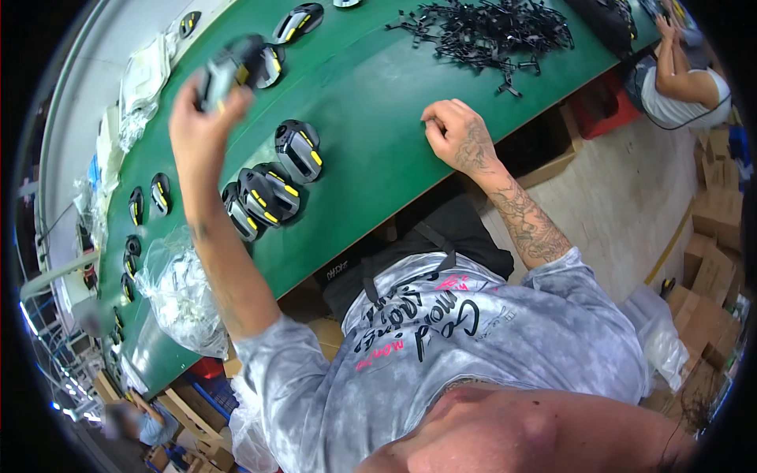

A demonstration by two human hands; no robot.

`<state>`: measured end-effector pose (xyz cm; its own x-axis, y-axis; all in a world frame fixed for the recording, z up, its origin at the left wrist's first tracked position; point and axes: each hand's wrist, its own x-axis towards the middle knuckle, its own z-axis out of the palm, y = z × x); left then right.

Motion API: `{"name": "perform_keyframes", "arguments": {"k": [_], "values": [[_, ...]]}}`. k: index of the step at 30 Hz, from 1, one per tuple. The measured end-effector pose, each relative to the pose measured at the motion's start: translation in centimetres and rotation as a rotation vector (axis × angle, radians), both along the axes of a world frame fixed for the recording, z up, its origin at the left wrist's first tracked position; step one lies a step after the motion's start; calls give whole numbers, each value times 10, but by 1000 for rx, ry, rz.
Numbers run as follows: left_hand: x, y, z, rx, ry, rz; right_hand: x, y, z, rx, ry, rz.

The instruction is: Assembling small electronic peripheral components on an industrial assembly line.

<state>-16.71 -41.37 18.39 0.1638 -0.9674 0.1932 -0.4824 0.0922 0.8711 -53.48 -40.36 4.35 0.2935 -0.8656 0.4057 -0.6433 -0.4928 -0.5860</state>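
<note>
My left hand [203, 118] is raised over the far left part of the green table, its fingers closed round a grey-and-black rounded device [229, 72] with a yellow accent. Motion blurs that device. Behind it, a similar device [271, 66] lies on the table. Closer to me sits a group of the same kind, with one device [298, 151] in front of an overlapping cluster [264, 197]. My right hand [457, 134] hovers near the table's front edge, fingers curled in; whatever they may hold is hidden. A heap of small black plastic parts [493, 35] lies beyond it.
The green table [363, 102] curves across the view. More devices [160, 194] stand along its left side, near a clear plastic bag [185, 292]. Cardboard boxes [714, 260] are stacked at the right. Another person [682, 91] works at the upper right.
</note>
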Motion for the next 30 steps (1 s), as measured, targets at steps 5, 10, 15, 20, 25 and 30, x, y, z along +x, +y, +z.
{"name": "perform_keyframes", "arguments": {"k": [5,10,15,20,25,30], "values": [[-98,136,-78,259,255,-190,-1,-14,13,82,-101,-20],[-137,133,-125,333,630,-157,-6,-113,54,-216,40,-49],[-160,98,-140,204,787,-281,50,-172,70,-17,677,-58],[-144,99,-155,113,991,-295,50,-193,57,-86,652,96],[-153,91,-172,26,838,-270,41,-177,65,-238,465,110],[-142,99,-163,107,1155,-236,48,-73,98,44,-62,76]]}}
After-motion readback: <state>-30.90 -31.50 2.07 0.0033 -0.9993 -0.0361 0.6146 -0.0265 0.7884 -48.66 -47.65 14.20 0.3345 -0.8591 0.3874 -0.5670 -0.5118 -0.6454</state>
